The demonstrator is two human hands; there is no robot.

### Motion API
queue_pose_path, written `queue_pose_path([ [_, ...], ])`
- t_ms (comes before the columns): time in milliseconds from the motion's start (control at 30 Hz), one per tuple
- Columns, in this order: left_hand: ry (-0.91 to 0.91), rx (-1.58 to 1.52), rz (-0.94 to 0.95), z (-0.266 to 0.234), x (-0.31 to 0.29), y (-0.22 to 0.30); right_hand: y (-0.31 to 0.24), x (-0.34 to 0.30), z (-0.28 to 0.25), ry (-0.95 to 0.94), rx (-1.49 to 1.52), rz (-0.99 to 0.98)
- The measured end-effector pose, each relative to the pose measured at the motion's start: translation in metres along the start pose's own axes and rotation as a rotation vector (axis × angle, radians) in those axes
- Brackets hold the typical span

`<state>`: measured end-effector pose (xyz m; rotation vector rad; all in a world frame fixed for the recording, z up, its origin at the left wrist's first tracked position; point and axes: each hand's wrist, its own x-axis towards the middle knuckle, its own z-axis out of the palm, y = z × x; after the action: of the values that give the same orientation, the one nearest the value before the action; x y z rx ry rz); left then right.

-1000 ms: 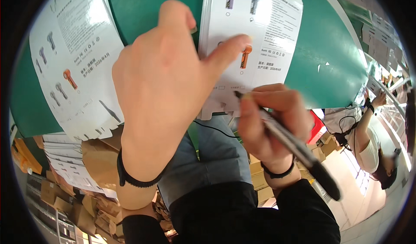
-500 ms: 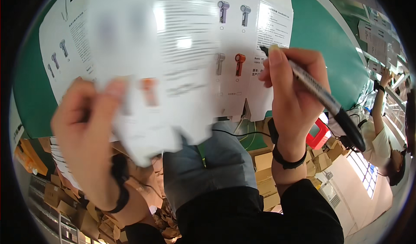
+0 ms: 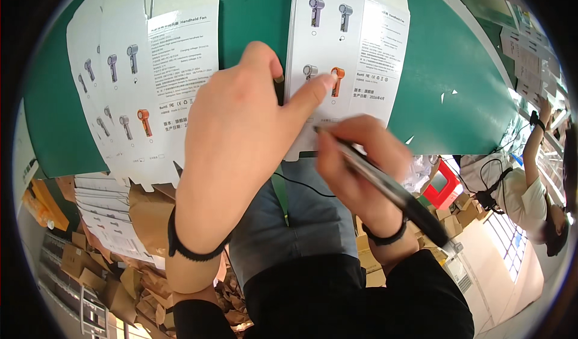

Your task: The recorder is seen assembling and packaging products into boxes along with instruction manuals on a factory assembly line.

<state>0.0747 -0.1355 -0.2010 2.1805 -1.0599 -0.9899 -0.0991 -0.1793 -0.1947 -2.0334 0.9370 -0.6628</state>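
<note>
A stack of flat white printed carton blanks (image 3: 373, 107), showing handheld fans in several colours, lies in front of me on the right. My left hand (image 3: 241, 110) reaches over its left edge. The thumb is stretched out onto the top blank beside the orange fan picture, apart from the bent index finger; the other fingers are hidden. My right hand (image 3: 361, 164) grips a black-capped marker (image 3: 385, 185), its tip at the lower part of the top blank, by the small printed boxes. More carton blanks (image 3: 180, 68) lie fanned out on the left, with small dark marks on the front one.
The green tabletop (image 3: 439, 56) carries a few white scraps at the right. Below its left edge sits another pile of blanks (image 3: 114, 224). Brown cardboard boxes (image 3: 117, 303) and a red plastic frame (image 3: 442, 185) are lower down. Another person (image 3: 524, 188) works at far right.
The blurred blank in my left hand is now with the left pile. That hand has moved right onto the right stack. My right hand with the marker has come lower and leftward.
</note>
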Motion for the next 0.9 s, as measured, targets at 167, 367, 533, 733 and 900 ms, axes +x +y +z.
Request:
queue_pose_path([
  [167,0.034,0.074,0.073,0.016,0.0,-0.003,0.005,-0.003,-0.008,-0.043,0.05,0.105],
  [367,0.0,-0.124,-0.021,-0.008,-0.024,-0.009,0.0,0.005,-0.027,0.094,0.275,0.246],
  [533,0.319,-0.193,-0.36,-0.089,-0.063,-0.049,0.016,0.049,-0.034,-0.006,0.072,0.288],
  [733,0.581,0.383,0.08,-0.095,-0.052,-0.065,0.029,0.067,-0.009,-0.084,0.028,0.141],
  [900,0.069,-0.122,0.018,-0.033,-0.025,-0.011,-0.006,0.038,-0.019,-0.093,-0.036,0.138],
])
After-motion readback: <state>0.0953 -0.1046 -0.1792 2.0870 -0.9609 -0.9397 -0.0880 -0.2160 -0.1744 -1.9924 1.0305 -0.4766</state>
